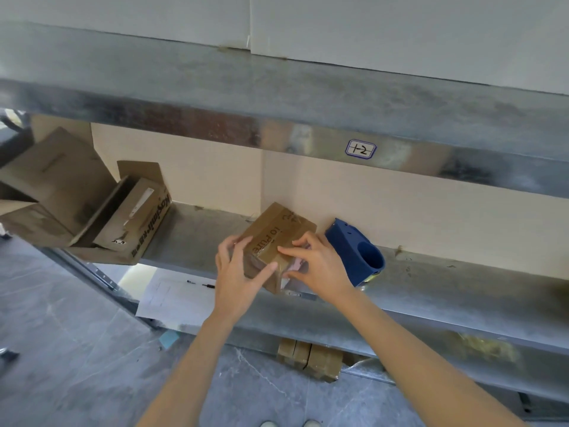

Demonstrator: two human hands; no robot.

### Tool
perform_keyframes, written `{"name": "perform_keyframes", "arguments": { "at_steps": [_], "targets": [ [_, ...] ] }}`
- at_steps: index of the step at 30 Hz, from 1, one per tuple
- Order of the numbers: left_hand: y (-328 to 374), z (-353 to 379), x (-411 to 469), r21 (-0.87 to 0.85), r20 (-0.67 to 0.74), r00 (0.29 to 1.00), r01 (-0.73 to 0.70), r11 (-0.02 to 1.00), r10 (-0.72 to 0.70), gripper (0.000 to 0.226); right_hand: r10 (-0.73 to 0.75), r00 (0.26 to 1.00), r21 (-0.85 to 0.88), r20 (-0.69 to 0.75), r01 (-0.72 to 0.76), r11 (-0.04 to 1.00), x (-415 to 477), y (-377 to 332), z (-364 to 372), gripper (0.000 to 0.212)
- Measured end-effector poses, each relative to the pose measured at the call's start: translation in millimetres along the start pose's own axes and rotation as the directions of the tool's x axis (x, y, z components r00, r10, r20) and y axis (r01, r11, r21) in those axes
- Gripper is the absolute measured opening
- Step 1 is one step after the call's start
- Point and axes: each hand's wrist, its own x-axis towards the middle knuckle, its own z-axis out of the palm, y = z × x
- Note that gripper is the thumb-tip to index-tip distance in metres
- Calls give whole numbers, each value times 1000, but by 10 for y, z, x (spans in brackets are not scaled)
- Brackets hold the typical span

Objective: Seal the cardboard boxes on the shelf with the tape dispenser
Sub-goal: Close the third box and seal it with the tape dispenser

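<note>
Askew, box [271, 238], long axis diagonal to shelf [431, 288].

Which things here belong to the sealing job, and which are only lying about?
Job: small cardboard box, held by left hand and right hand; blue tape dispenser beside it; open printed box at left.
Lying about: paper sheet; pens; brown packets below the shelf.

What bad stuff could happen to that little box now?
The small box sits at the shelf front edge, held by the left hand and right hand; if they let go, it might tip off. The blue tape dispenser stands close beside the right hand, so a bump could knock it off.
</note>
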Motion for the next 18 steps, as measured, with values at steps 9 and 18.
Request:
{"name": "perform_keyframes", "arguments": {
  "at_steps": [9,18],
  "targets": [
    [-66,-84,93,0,87,995,40,999,-39,95,6,1000,27,8,-6,1000,86,159,-86,55],
    [-294,-451,272,-62,178,984,11,998,0,50,82,980,139,182,-108,984,-5,276,-183,67]
  ]
}}
